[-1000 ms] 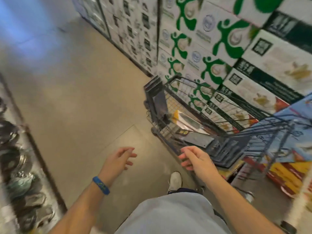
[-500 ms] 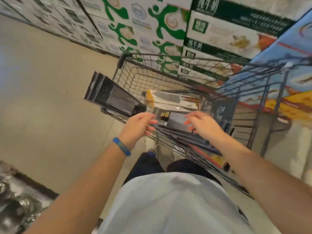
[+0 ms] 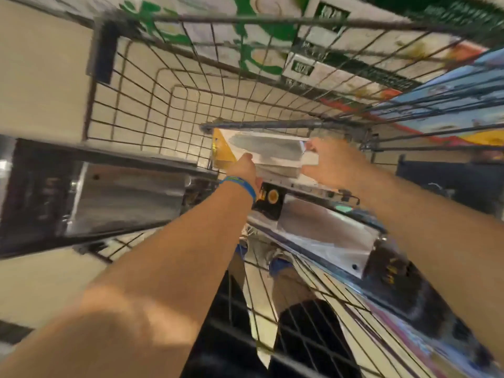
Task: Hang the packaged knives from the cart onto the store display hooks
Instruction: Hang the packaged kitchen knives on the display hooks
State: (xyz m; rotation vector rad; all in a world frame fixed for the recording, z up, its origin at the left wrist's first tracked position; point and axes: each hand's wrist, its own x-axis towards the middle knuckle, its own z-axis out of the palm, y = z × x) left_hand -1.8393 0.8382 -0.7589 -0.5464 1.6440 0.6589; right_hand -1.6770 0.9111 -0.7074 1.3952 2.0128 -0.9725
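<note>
in the cart, knife pack crosswise, hands gripping its ends

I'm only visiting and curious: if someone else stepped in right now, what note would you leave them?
The left-hand grip and right-hand grip each hold an end of the white-and-yellow knife packs inside the cart.
Dark knife packs lie nearer, on both sides.
Done: nothing hung in view; hooks unseen.
Left: lift these out, hang every pack.

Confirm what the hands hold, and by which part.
Both grip the white-and-yellow knife pack in the cart: left hand on its near edge, right hand on its right end.
</note>
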